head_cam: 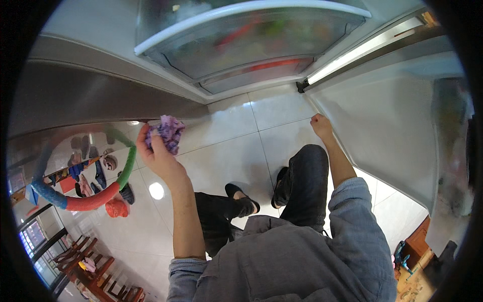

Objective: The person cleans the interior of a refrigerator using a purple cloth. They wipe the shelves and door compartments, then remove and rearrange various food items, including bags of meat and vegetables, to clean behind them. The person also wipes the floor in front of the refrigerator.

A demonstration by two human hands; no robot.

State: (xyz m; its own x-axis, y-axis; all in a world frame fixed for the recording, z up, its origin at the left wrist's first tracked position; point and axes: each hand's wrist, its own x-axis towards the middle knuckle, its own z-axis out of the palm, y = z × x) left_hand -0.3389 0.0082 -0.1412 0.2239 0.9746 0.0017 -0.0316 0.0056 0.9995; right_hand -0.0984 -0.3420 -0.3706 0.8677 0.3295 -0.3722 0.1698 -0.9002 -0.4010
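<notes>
My left hand (pixel 158 158) grips a crumpled purple patterned cloth (pixel 168 134). It is at the lower edge of a dark grey glossy panel (pixel 105 90), beside the open refrigerator. My right hand (pixel 320 126) is curled into a fist by the inner side of the open refrigerator door (pixel 377 124); nothing shows in it. Ahead of me, a clear refrigerator drawer (pixel 241 56) with a pale curved front edge (pixel 249 11) holds blurred red and green contents.
A foam-covered hoop (pixel 94 198) in red, green and blue stands at left. Several shoes (pixel 100 173) and a red object (pixel 116 207) are near it. Wooden furniture (pixel 90 268) is at lower left. Pale floor tiles (pixel 226 158) lie under my feet.
</notes>
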